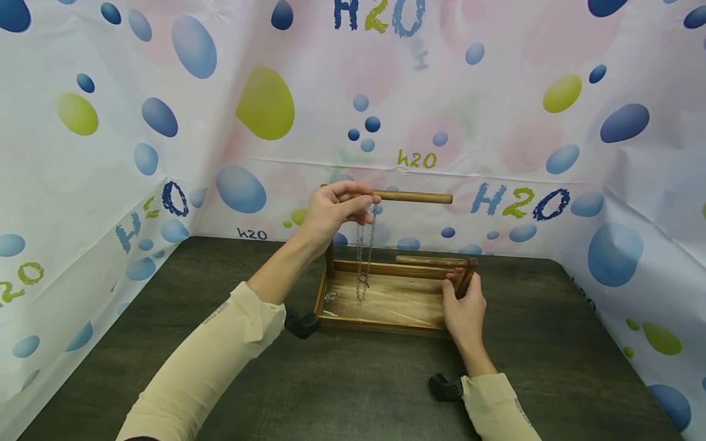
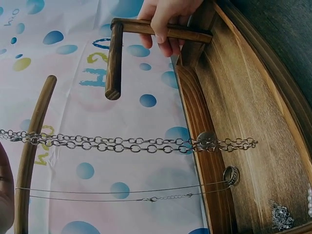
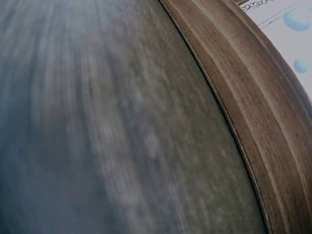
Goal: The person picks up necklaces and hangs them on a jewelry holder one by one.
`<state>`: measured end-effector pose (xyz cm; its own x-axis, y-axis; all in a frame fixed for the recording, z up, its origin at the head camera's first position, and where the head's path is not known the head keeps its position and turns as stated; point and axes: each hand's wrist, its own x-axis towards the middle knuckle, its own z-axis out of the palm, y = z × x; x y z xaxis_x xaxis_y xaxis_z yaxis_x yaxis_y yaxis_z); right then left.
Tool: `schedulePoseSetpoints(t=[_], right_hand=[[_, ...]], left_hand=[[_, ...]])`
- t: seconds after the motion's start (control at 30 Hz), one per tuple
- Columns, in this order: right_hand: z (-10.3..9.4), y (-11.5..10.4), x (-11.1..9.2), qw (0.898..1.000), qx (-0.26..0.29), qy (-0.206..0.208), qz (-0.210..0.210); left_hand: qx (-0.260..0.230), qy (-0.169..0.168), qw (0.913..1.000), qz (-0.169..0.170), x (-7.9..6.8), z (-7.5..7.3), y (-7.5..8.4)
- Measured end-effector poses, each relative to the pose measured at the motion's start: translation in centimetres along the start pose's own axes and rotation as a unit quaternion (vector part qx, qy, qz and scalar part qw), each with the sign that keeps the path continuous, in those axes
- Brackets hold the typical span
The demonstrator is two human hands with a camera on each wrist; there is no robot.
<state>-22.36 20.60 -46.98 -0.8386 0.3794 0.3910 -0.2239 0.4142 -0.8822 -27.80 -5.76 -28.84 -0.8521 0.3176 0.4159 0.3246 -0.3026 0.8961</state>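
A wooden jewelry stand (image 1: 380, 326) with a shallow tray and two raised bars sits on the table. At the higher bar (image 1: 416, 196), my left hand (image 1: 336, 208) pinches the top of a chunky silver chain necklace (image 2: 117, 145), which hangs down with a round pendant. Beside it on that bar hangs a thin necklace (image 2: 112, 193) with a ring-shaped pendant. My right hand (image 1: 465, 309) grips the upright of the lower bar (image 1: 430, 261) at the tray's right end. In the right wrist view only the tray's outer side (image 3: 243, 97) and the table show.
Inside the tray's left end lie a small heap of fine silver chain (image 2: 281, 215) and a strand of white beads (image 2: 310, 201). The dark table (image 1: 342, 386) reaches back to a white curtain (image 1: 331, 79) printed with drops.
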Motion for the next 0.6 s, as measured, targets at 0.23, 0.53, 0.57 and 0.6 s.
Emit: schedulePoseSetpoints(t=[0.23, 0.53, 0.57, 0.6], right_hand=[[0.03, -0.12, 0.02, 1.000, 0.003, 0.002, -0.004], [0.05, -0.13, 0.00, 1.000, 0.000, 0.004, -0.005], [0.06, -0.11, 0.00, 1.000, 0.000, 0.004, -0.005], [0.07, -0.08, 0.01, 1.000, 0.000, 0.003, -0.005]], left_hand=[[0.016, 0.000, 0.9999, 0.002, 0.40, 0.14, -0.10], [0.027, 0.006, 0.9996, -0.009, 0.65, 0.24, -0.17], [0.028, 0.006, 0.9995, -0.011, 0.67, 0.27, -0.18], [0.029, 0.007, 0.9995, -0.013, 0.70, 0.30, -0.18]])
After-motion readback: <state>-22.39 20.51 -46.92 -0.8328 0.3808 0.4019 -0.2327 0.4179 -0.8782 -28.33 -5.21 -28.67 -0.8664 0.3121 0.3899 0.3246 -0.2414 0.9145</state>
